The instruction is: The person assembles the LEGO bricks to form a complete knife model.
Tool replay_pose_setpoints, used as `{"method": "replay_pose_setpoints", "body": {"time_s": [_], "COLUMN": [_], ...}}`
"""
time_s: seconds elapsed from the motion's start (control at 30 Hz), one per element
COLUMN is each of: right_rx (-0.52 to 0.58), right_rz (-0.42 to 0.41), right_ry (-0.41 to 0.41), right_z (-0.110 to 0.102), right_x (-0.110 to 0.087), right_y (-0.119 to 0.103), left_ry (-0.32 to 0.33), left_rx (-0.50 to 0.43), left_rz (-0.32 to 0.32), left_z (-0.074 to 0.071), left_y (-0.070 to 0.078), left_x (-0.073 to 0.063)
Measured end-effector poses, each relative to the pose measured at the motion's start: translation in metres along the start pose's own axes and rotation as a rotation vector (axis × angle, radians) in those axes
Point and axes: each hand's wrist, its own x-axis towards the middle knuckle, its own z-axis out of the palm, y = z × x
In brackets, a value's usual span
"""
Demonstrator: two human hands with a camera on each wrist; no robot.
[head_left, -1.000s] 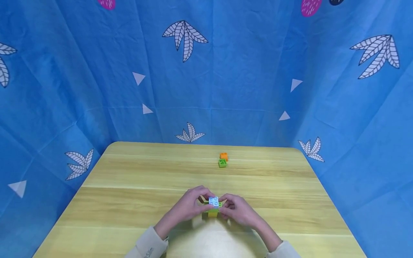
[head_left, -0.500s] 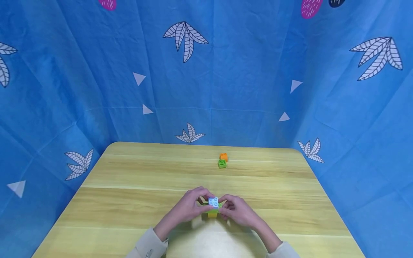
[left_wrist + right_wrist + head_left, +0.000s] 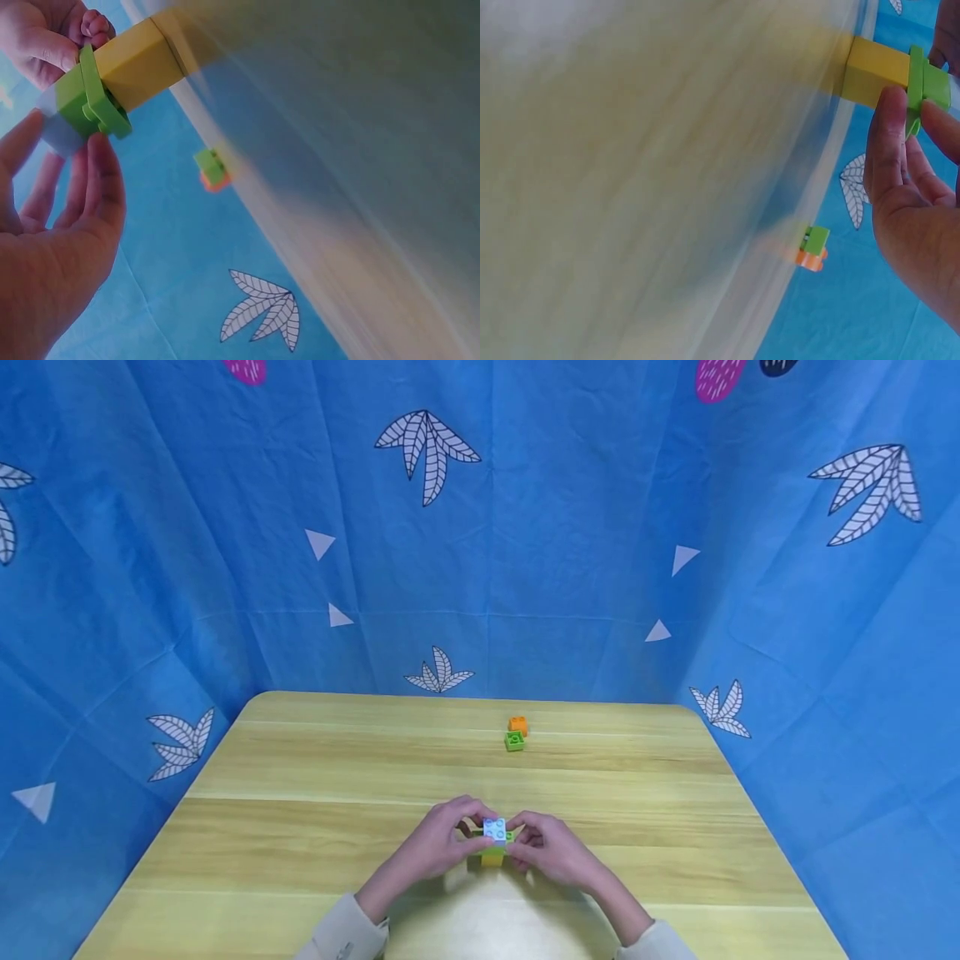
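A small stack of toy building bricks stands upright on the table between the two hands. Its base is a yellow brick (image 3: 874, 71), with a wider thin green plate (image 3: 915, 79) over it. Above that come a green brick (image 3: 72, 97) and, at the top, a light blue brick (image 3: 495, 828) with its studs up. The left hand (image 3: 437, 843) pinches the light blue brick between thumb and fingers. From the other side, the right hand (image 3: 553, 852) holds the jutting end of the green plate with thumb and fingers. Both hands cover parts of the stack's sides.
Farther back on the wooden table (image 3: 315, 760), an orange brick (image 3: 518, 725) sits with a green brick (image 3: 514, 742) just in front of it, its hollow side showing. A blue patterned cloth (image 3: 555, 527) hangs behind the table and at both sides.
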Motion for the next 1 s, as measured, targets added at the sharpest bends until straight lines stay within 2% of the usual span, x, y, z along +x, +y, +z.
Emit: {"method": "replay_pose_setpoints", "body": {"time_s": [0.17,0.4,0.63,1.0], "right_rx": [-0.013,-0.066,-0.037,-0.02], "right_rz": [0.0,-0.004,0.015,0.021], "right_ry": [0.001,0.014,0.024,0.033], "right_z": [-0.001,-0.009,-0.014,-0.014], "right_x": [0.001,0.006,0.008,0.008], "right_y": [0.003,0.002,0.002,0.004], "left_ry": [0.007,0.04,0.037,0.026], "left_rx": [0.004,0.026,0.026,-0.023], "left_rz": [-0.001,0.012,0.02,0.003], "left_z": [0.003,0.003,0.004,0.005], "left_y": [0.0,0.001,0.0,-0.001], "left_x": [0.002,0.011,0.017,0.017]}}
